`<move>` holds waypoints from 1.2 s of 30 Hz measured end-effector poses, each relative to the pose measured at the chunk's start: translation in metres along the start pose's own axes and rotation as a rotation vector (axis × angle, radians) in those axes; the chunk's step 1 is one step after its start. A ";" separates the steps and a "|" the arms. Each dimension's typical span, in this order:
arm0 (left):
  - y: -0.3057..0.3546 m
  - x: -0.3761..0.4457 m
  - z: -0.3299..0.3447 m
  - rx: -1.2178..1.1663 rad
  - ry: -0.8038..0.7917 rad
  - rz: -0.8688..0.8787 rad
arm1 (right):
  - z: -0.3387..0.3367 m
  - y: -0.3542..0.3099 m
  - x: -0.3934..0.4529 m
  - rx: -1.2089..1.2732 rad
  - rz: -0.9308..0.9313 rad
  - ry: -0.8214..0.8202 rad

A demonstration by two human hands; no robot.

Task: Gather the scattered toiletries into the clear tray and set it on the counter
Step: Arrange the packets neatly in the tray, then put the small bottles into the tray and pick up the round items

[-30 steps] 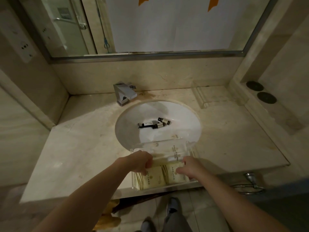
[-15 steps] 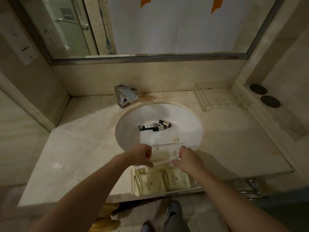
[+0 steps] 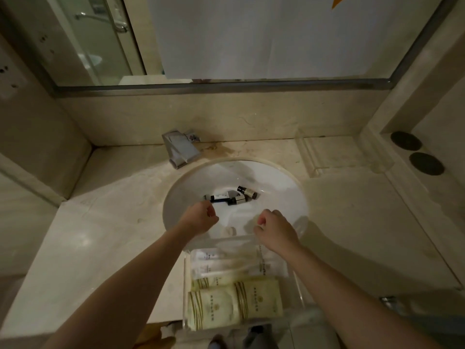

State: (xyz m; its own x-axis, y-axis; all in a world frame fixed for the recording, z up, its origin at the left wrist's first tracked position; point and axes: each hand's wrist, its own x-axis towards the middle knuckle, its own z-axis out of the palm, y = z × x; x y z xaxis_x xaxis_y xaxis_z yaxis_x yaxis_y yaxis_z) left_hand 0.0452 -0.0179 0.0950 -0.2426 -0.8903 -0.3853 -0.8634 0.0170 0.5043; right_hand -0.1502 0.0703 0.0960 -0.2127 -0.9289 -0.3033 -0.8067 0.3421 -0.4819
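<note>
The clear tray [image 3: 185, 293] sits at the counter's front edge, partly over the white sink [image 3: 299, 197]. It holds cream packets [image 3: 234, 303] and white wrapped packets [image 3: 226, 260]. In the basin lie a dark-capped tube [image 3: 220, 197] and two small dark bottles [image 3: 247, 192], [image 3: 237, 200]. My left hand [image 3: 201, 217] hovers with curled fingers just in front of the tube, not touching it. Beyond the tray's far edge my right hand [image 3: 274, 230] is over the basin, loosely closed with nothing visible in it.
A square chrome faucet [image 3: 181, 151] stands behind the basin. A second clear tray [image 3: 339, 157] rests at the back right of the marble counter [image 3: 100, 222]. Two dark round discs [image 3: 405, 141], [image 3: 426, 163] lie on the right ledge. A mirror spans the wall.
Both hands let go of the packets in the tray and moved forward over the basin; the left hand now nears the tube.
</note>
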 end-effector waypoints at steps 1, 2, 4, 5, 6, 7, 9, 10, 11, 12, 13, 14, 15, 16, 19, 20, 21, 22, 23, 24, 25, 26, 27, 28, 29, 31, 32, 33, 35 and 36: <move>0.003 0.008 0.002 -0.011 -0.008 -0.015 | -0.001 0.002 0.009 -0.011 0.000 -0.014; 0.006 0.016 0.006 -0.019 -0.017 -0.027 | -0.001 0.004 0.019 -0.024 -0.003 -0.026; 0.011 0.034 0.013 -0.028 -0.030 -0.044 | -0.001 0.009 0.039 -0.052 -0.011 -0.045; 0.012 0.045 0.018 -0.030 -0.036 -0.046 | -0.001 0.013 0.052 -0.063 -0.011 -0.052; 0.014 0.053 0.022 -0.025 -0.037 -0.039 | -0.002 0.015 0.061 -0.072 -0.011 -0.052; 0.016 0.059 0.026 -0.014 -0.036 -0.031 | -0.002 0.017 0.069 -0.080 -0.012 -0.055; 0.020 0.081 0.036 0.002 -0.030 -0.040 | -0.001 0.025 0.094 -0.093 -0.013 -0.075; 0.022 0.091 0.040 0.016 -0.032 -0.050 | 0.000 0.029 0.105 -0.096 -0.017 -0.093; 0.024 0.101 0.044 0.033 -0.039 -0.059 | 0.002 0.032 0.117 -0.095 -0.022 -0.115; 0.026 0.111 0.049 0.046 -0.046 -0.065 | 0.005 0.036 0.129 -0.097 -0.029 -0.141; 0.028 0.120 0.053 0.059 -0.056 -0.066 | 0.008 0.040 0.140 -0.105 -0.039 -0.164; 0.029 0.129 0.058 0.066 -0.064 -0.066 | 0.012 0.043 0.151 -0.117 -0.049 -0.186; 0.031 0.137 0.064 0.067 -0.069 -0.069 | 0.016 0.046 0.162 -0.126 -0.060 -0.204; 0.032 0.146 0.070 0.062 -0.077 -0.077 | 0.021 0.048 0.172 -0.129 -0.070 -0.223; 0.032 0.168 0.087 0.061 -0.107 -0.109 | 0.037 0.055 0.199 -0.159 -0.109 -0.307; 0.030 0.175 0.092 0.070 -0.122 -0.122 | 0.043 0.056 0.206 -0.182 -0.124 -0.337; 0.029 0.181 0.098 0.083 -0.136 -0.131 | 0.048 0.059 0.213 -0.202 -0.139 -0.359; 0.027 0.186 0.103 0.100 -0.147 -0.139 | 0.053 0.060 0.219 -0.214 -0.153 -0.370; 0.025 0.190 0.108 0.121 -0.154 -0.145 | 0.057 0.062 0.224 -0.218 -0.171 -0.363; 0.023 0.193 0.113 0.141 -0.154 -0.151 | 0.060 0.063 0.229 -0.214 -0.196 -0.336; 0.022 0.195 0.117 0.158 -0.145 -0.155 | 0.062 0.064 0.232 -0.207 -0.223 -0.288; 0.021 0.197 0.121 0.172 -0.130 -0.156 | 0.065 0.065 0.235 -0.199 -0.246 -0.228; 0.019 0.198 0.123 0.182 -0.111 -0.157 | 0.067 0.066 0.238 -0.196 -0.266 -0.167; 0.018 0.199 0.124 0.189 -0.094 -0.158 | 0.070 0.068 0.240 -0.201 -0.281 -0.117; 0.017 0.200 0.124 0.192 -0.079 -0.156 | 0.073 0.070 0.242 -0.209 -0.286 -0.078; 0.014 0.199 0.122 0.205 -0.041 -0.137 | 0.079 0.071 0.244 -0.198 -0.277 -0.016; 0.013 0.199 0.121 0.225 -0.016 -0.120 | 0.082 0.071 0.245 -0.180 -0.272 0.014; 0.012 0.198 0.120 0.249 0.013 -0.104 | 0.085 0.070 0.245 -0.172 -0.267 0.038; 0.009 0.196 0.116 0.228 0.067 -0.106 | 0.088 0.064 0.245 -0.156 -0.249 0.036; 0.008 0.194 0.113 0.165 0.082 -0.125 | 0.089 0.060 0.245 -0.143 -0.214 0.001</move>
State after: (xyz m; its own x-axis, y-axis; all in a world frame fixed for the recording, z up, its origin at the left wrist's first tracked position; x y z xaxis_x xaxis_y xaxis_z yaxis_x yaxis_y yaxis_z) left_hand -0.0590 -0.1391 -0.0631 -0.0979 -0.9240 -0.3696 -0.9469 -0.0277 0.3202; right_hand -0.2020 -0.1237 -0.0804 -0.0293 -0.9780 -0.2066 -0.9030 0.1146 -0.4140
